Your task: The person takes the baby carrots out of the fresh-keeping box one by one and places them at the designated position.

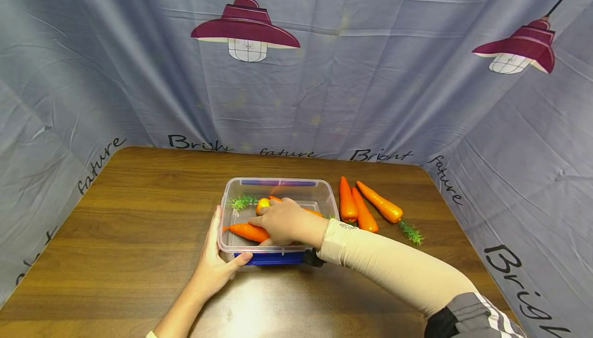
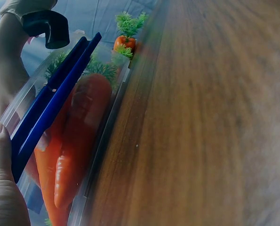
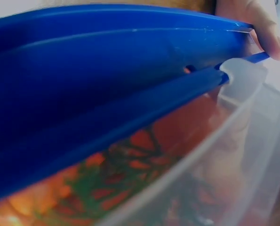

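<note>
A clear plastic food container (image 1: 225, 214) with blue latches stands on the table, carrots with green tops inside it. At its front left corner my left hand (image 1: 216, 266) grips the box, thumb against the blue front latch (image 1: 273, 259) and fingers along the left wall. My right hand (image 1: 286, 222) is down inside, with thumb and fingers on either side of an orange carrot (image 1: 245, 231) lying near the front wall; its palm hides part of that carrot. Through the wall, the left wrist view shows two carrots (image 2: 85, 127) side by side. Beyond the fingers lies a yellow-orange carrot end (image 1: 262, 205).
Right of the container lie three loose carrots, among them a red-orange carrot (image 1: 347, 201) and a lighter carrot (image 1: 382, 204) with a green top. A wooden table (image 1: 139, 214) extends around the box. Printed curtains (image 1: 324, 96) hang behind and at both sides.
</note>
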The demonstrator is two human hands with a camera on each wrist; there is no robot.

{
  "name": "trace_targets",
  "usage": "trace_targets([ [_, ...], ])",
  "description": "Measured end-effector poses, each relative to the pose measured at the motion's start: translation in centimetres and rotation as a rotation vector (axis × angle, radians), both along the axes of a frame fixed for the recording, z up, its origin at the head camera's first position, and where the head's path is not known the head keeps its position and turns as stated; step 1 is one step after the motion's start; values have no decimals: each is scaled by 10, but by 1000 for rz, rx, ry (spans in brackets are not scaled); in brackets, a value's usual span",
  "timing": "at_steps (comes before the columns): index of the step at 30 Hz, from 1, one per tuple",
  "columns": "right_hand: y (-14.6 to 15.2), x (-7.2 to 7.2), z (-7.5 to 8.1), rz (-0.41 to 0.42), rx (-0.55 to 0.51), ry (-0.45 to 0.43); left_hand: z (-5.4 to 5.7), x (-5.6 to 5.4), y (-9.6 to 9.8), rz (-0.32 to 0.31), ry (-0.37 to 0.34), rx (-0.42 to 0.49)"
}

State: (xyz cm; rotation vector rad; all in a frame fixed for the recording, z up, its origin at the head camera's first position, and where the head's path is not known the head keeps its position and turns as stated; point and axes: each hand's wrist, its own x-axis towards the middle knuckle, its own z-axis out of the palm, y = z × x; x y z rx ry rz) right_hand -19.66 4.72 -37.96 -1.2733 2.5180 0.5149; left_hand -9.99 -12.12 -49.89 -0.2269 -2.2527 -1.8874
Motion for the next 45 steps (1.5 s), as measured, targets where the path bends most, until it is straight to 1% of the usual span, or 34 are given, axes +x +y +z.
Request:
trace_targets([
  [3, -2, 0, 0, -12, 18, 8, 0, 0, 0, -1, -4, 0],
  [7, -3, 0, -1, -3, 24, 25, -1, 0, 0, 1, -3, -1],
  [15, -2, 0, -3, 19, -31, 26, -2, 0, 0, 11, 7, 0],
  [21, -2, 0, -4, 47, -49, 21, -2, 0, 0, 13, 5, -9],
  [29, 2, -2, -3, 82, -74, 21, -1, 1, 0, -2, -5, -6],
  [33, 5, -2, 1, 84, -90, 0, 0, 1, -1, -15, -8, 8],
  [37, 9, -2, 6, 67, -118, -31, 0, 1, 0, -9, -4, 17],
  [41, 16, -3, 10, 51, -157, -18, -2, 0, 1, 9, 12, 5],
  [45, 25, -4, 16, 22, -188, -19, -2, 0, 1, 13, 12, -1],
])
